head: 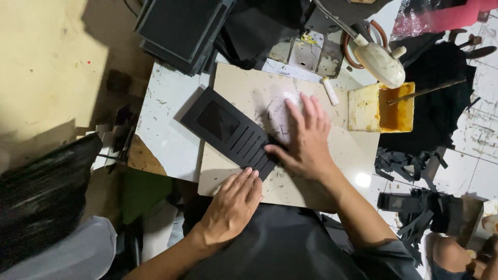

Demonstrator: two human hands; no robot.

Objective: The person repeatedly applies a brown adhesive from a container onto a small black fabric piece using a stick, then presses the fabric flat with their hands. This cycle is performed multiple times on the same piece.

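While both hands lie flat on the work, a black panel (231, 134) rests slantwise on a beige board (332, 150), running from 10 o'clock down to 4 o'clock across the board's left half. Its upper part carries a glossy rectangular window; its lower part shows a row of narrow slots. The panel's upper end hangs over the board's edge onto the white, paint-flecked table (166, 119).

The right hand (306, 142) is spread open, palm down, clasping nothing; its thumb touches the panel's lower end, while its fingers point toward 12 o'clock and press on the bare board. The left hand (233, 205), at 6 o'clock of the panel, also lies open and grasps nothing; its fingertips reach the panel's lower corner, at the board's near edge.

At 2 o'clock from the right hand sits a yellow tray (381, 109) of amber glue, with a thin stick (425, 91) lying across it. Just beyond it, at 12 o'clock, stands a cream-coloured iron (381, 62). A small white tube (329, 91) lies between the tray and the right hand's fingers. A stack of dark sheets (181, 28) sits at 11 o'clock on the table's far edge. Black scraps (410, 161) lie on the tiled floor at 3 o'clock.
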